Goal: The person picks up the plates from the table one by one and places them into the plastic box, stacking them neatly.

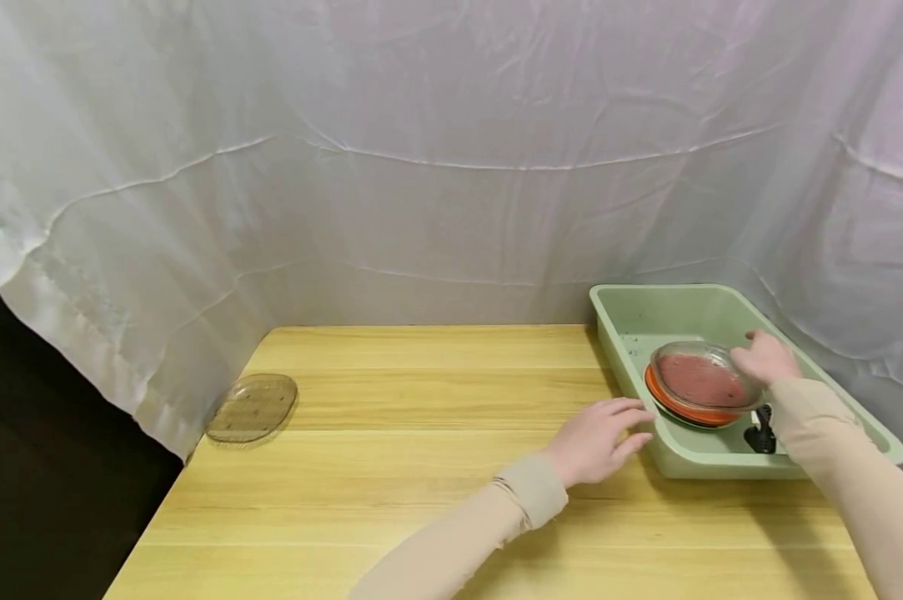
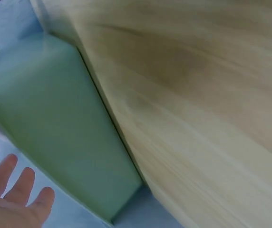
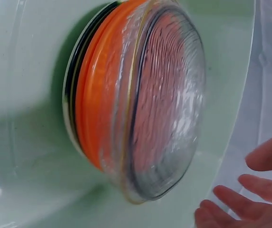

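Note:
A stack of plates sits inside a green plastic tub (image 1: 729, 468). On top lies a clear ribbed glass plate (image 1: 700, 379), and orange plates (image 3: 93, 104) show under the glass. At the bottom is a dark-rimmed plate (image 3: 73, 71). My right hand (image 1: 768, 358) is over the tub, beside the stack's right edge; the right wrist view shows its fingers spread and apart from the glass. My left hand (image 1: 599, 440) hovers by the tub's near left rim, fingers loosely extended, holding nothing.
Another clear glass plate (image 1: 254, 407) lies on the wooden table (image 1: 421, 483) at the far left. Inside the tub, a black object (image 1: 760, 432) stands near my right wrist. Light curtains (image 1: 451, 217) hang behind and along the sides.

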The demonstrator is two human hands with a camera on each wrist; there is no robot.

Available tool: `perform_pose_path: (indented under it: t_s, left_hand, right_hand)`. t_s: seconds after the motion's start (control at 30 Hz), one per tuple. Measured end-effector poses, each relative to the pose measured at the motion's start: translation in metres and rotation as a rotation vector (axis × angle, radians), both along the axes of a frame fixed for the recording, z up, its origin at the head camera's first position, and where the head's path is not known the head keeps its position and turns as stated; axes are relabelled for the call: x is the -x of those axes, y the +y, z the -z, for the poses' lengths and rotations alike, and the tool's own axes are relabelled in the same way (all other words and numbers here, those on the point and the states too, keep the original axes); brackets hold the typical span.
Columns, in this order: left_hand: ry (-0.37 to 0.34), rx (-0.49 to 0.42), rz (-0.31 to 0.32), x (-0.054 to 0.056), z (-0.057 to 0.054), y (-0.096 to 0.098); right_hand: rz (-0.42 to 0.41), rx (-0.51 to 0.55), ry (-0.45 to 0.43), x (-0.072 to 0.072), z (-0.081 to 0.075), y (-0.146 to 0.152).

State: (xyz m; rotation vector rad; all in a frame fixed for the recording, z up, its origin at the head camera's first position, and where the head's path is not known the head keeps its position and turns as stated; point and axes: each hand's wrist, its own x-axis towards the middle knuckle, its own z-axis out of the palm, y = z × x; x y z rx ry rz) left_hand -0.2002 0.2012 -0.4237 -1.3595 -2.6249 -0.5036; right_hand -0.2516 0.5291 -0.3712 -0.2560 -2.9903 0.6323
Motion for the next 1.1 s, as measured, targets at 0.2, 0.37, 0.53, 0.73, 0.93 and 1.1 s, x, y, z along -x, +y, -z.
perform_pose_path:
  t_s: [0.2,0.37,0.53,0.73,0.93,1.1]
  left_hand:
    - [-0.001,-0.081,-0.091,0.018,-0.002,-0.028]
    - [-0.024,-0.113,-0.17,0.035,-0.004,-0.056]
    - [-0.042,-0.164,-0.26,0.053,-0.002,-0.088]
    - [-0.07,-0.229,-0.381,0.068,-0.004,-0.131]
    - [-0.099,-0.324,-0.505,0.08,-0.006,-0.177]
    - [-0.11,-0.351,-0.621,0.085,-0.005,-0.213]
  right_hand:
    - [0.004,0.074,0.098,0.002,-0.013,-0.036]
    - [-0.027,0.121,0.183,0.006,-0.028,-0.073]
    - [-0.102,0.187,0.259,0.008,-0.044,-0.114]
    - [-0.158,0.284,0.346,0.002,-0.056,-0.165]
    - [-0.26,0.427,0.458,-0.002,-0.056,-0.21]
    - [-0.317,0.595,0.431,-0.005,-0.046,-0.236]
